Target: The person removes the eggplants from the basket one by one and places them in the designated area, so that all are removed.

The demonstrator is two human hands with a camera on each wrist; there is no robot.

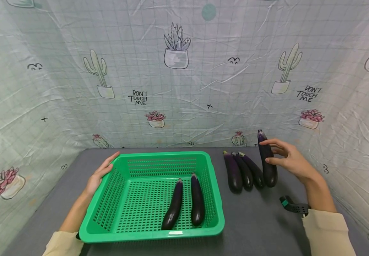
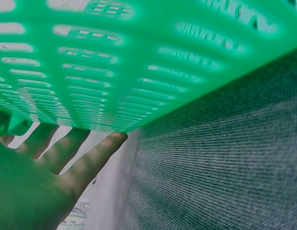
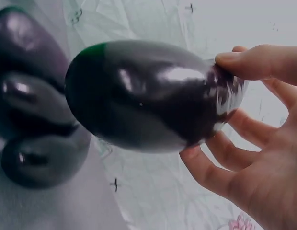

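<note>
On the right part of the grey table [image 1: 251,220]: one dark eggplant [image 1: 270,175], stem end pointing away, pinched between thumb and fingers of the right hand [image 1: 286,158], apparently spanned across its upper body for a secure hold. Just beside it: three eggplants [image 1: 245,174], roughly parallel, probably so none rolls. Farther left: green basket [image 1: 133,237], two eggplants [image 1: 197,204] lying apart on its floor. Left hand [image 1: 98,177]: fingers straight, spread along the basket's outer left side, presumably steadying it. Both forearms: angled inward from the lower corners.
</note>
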